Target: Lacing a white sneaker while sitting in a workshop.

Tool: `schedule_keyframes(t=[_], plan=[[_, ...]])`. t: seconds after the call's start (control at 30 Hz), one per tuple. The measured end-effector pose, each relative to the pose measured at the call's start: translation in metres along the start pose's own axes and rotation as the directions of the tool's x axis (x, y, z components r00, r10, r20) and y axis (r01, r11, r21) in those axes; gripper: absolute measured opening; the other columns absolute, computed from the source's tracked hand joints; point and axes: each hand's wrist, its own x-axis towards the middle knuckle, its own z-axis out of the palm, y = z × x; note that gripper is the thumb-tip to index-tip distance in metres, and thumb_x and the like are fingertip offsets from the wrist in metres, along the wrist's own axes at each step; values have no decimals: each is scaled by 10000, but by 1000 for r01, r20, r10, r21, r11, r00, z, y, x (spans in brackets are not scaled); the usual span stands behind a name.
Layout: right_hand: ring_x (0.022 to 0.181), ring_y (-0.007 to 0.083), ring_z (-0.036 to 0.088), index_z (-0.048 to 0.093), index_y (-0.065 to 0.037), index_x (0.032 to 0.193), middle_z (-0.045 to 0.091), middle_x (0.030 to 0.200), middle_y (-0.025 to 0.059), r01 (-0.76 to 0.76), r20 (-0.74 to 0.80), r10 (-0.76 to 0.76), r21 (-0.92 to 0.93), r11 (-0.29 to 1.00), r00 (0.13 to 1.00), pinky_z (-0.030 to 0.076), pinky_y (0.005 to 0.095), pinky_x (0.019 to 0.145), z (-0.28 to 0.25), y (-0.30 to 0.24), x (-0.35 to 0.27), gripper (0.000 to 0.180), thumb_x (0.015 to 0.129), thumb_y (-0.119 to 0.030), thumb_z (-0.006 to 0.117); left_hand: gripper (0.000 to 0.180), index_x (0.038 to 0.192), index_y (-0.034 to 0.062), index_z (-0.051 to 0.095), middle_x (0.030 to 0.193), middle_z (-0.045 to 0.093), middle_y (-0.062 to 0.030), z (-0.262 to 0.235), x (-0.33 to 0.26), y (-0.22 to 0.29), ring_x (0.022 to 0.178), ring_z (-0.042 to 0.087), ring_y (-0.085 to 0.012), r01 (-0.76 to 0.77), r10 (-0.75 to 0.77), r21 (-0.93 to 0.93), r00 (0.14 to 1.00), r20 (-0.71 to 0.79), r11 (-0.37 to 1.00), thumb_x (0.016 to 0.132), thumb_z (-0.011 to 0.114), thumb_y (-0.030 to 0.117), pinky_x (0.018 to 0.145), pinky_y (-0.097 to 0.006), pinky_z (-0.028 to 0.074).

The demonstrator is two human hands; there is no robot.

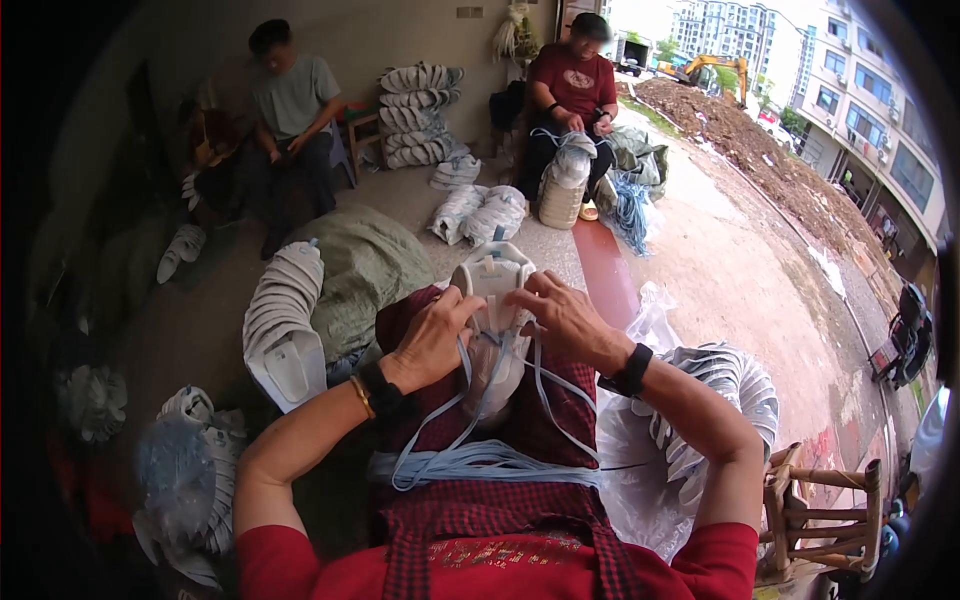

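A white shoe upper (492,300) was held over the lap, pinched at its top by the left hand (432,340) and right hand (560,315), both clenched on it. Pale blue laces (480,455) were apparently being threaded; pulling 1 end through seemed next.

Upper garment: red, short-sleeved, both sleeves ending above the elbow; forearms bare. Left hand (432,335): a black band at the wrist, with a thin gold-coloured bangle (361,397) directly behind it on the forearm. Right hand (563,312): one wide black wristband (633,370). Front of the body: a red-and-dark checked apron (480,500) with a strap running up the middle and a line of gold-coloured decoration across the chest.
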Motion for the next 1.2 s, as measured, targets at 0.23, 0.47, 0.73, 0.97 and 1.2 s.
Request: schedule_keyframes(t=[0.23,0.47,0.73,0.97,1.2], plan=[[1043,279,527,668,-59,875,595,1010,98,363,223,-335,-98,927,915,493,373,835,1,27,29,125,773,-131,663,358,1044,33,635,1045,531,-135,-12,45,-19,1042,544,-362,-449,289,293,842,456,844,688,669,40,877,-460,463],[982,293,570,678,-52,856,619,895,91,312,280,-282,-67,948,918,492,383,860,8,35,25,258,639,-149,781,389,963,135,696,1026,655,-114,-10,72,-41,1135,576,-312,-321,27,308,731,682,896,647,820,323,898,-543,356],[1025,319,599,693,-27,872,632,1000,139,168,279,-181,72,983,943,510,433,828,10,39,19,233,713,-182,765,263,862,152,743,959,644,-20,-9,64,-48,1028,584,-249,-308,132,194,782,608,931,641,797,284,881,-426,321],[1002,257,592,715,-94,838,652,918,91,211,215,-220,66,975,952,530,399,704,27,54,15,110,749,-144,673,202,844,137,739,1002,643,-102,-22,77,-32,1113,569,-303,-199,36,146,699,714,969,691,634,217,902,-494,369],[789,277,711,752,-151,876,714,817,97,364,492,-282,-76,928,824,548,402,696,11,46,55,152,782,-256,695,276,866,90,762,894,713,-165,1,82,-22,899,669,-376,-124,-189,418,753,630,900,699,591,228,843,-494,500]])
